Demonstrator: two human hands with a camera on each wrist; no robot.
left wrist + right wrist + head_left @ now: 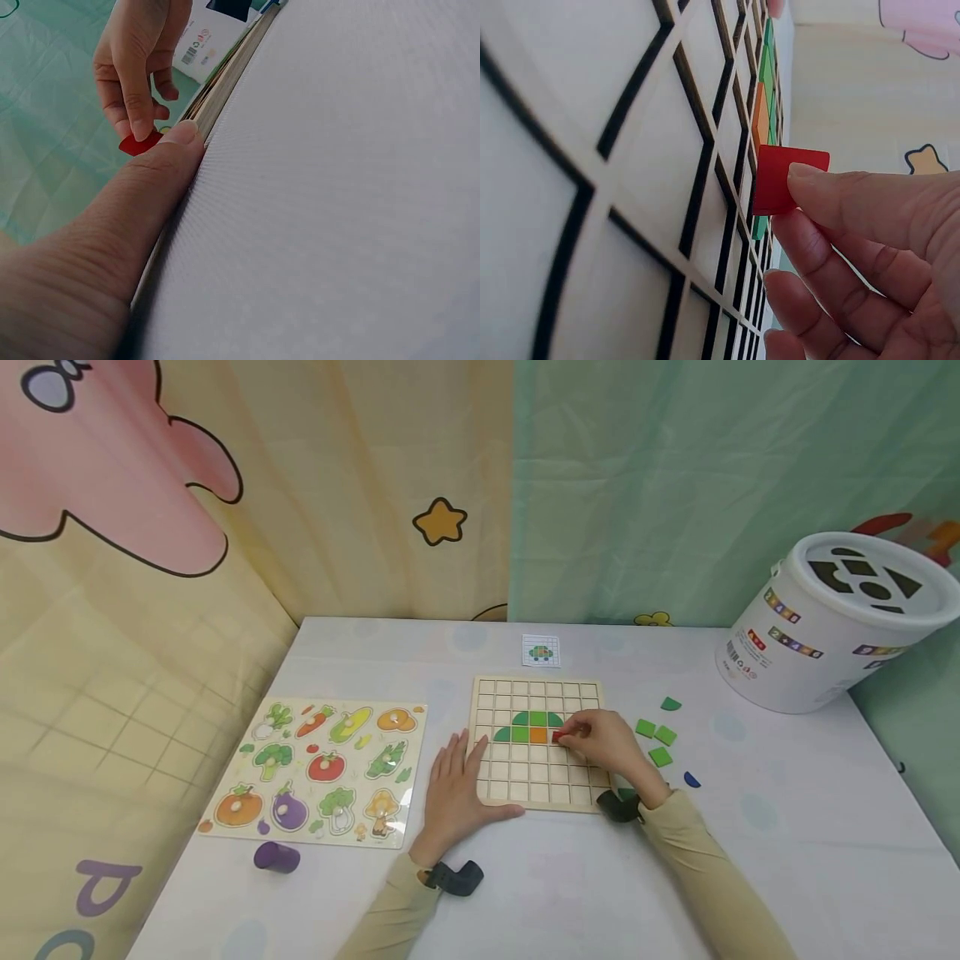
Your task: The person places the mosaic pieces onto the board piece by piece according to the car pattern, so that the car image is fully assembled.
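Note:
A wooden grid board (pixel 510 781) lies flat on the table, with green pieces (pixel 520 734) and an orange square tile (pixel 537 736) set in its middle cells. My left hand (pixel 456 789) rests at the board's left side, fingers straight, its thumb along the near edge. Between thumb and forefinger, my right hand (pixel 603 741) pinches a red square tile (pixel 772 180). In the right wrist view that tile is tilted up from the grid, close to the orange one. The left wrist view shows the left thumb (pixel 161 161) against the board's edge.
Loose green square tiles (pixel 661 757), a green rounded piece (pixel 671 703) and a blue piece (pixel 692 780) lie right of the board. Behind it is a small picture card (pixel 541 652). A white bucket (pixel 780 652) stands far right. At left are a vegetable puzzle (pixel 418 717) and purple cylinder (pixel 277 857).

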